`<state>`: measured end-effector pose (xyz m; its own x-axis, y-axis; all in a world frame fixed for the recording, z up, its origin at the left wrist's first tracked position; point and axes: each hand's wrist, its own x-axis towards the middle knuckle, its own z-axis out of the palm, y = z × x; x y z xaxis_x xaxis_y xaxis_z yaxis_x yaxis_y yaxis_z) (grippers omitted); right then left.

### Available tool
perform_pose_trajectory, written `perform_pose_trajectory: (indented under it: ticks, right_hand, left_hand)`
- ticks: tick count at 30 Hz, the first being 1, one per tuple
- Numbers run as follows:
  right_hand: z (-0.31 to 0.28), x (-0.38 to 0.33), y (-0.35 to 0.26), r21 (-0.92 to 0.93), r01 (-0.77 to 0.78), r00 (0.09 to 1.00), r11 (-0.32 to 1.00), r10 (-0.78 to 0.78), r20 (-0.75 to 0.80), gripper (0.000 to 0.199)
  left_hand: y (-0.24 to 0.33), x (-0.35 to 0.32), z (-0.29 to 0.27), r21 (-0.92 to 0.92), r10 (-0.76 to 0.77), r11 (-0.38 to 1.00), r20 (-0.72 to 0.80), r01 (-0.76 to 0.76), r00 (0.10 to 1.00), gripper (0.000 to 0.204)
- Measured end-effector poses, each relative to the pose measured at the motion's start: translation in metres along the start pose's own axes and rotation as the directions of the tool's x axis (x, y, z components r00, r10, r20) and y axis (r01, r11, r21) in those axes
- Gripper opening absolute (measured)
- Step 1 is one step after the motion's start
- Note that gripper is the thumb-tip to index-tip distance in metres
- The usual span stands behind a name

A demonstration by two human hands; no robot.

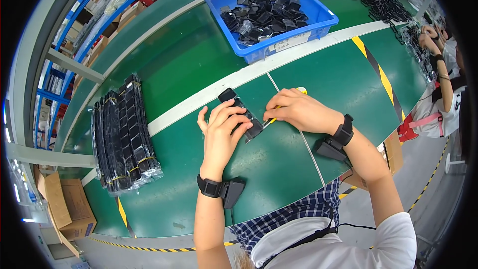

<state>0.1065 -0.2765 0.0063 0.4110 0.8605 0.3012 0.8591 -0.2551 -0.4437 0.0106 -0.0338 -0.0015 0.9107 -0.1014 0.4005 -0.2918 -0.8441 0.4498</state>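
My left hand [221, 128] is closed on a short black strip of rectangular pieces [255, 128], partly wrapped in clear plastic. The strip slants over the green tabletop, its upper end showing past my fingers. My right hand [303, 112] pinches a thin tool [269, 121] with a yellow part and a narrow tip. That tip lies at the right side of the strip's lower end; I cannot tell whether it touches. A yellow and white rounded piece [301, 90] shows behind the right hand, possibly the tool's other end. Most of the tool is hidden by my fingers.
Left on the green bench [174, 169] lie bundled black strips [124, 134] in clear plastic. Across a pale rail, a blue bin [244, 52] holds many black pieces. Black parts [373, 0] heap at far right, near another person's hands [429, 39]. An opened carton [74, 204] stands lower left.
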Motion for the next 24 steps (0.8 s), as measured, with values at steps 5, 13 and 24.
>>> perform_pose_trajectory:
  ticks: [5,13,24]
  right_hand:
    - [-0.005,0.0,-0.002,0.002,-0.034,0.999,0.999,0.034,0.033,0.024]
    - [0.003,0.003,0.003,-0.036,0.045,0.997,0.998,-0.047,-0.058,0.024]
    - [-0.01,-0.002,0.0,-0.013,-0.016,1.0,1.0,0.016,-0.001,0.022]
  left_hand:
    - [0.001,-0.001,0.001,-0.019,-0.006,1.0,-0.015,0.006,1.0,0.009]
    - [-0.001,0.001,0.003,-0.033,0.006,0.999,-0.012,-0.006,1.0,0.011]
    - [0.001,0.0,0.002,-0.046,0.001,0.999,-0.008,-0.001,1.0,0.013]
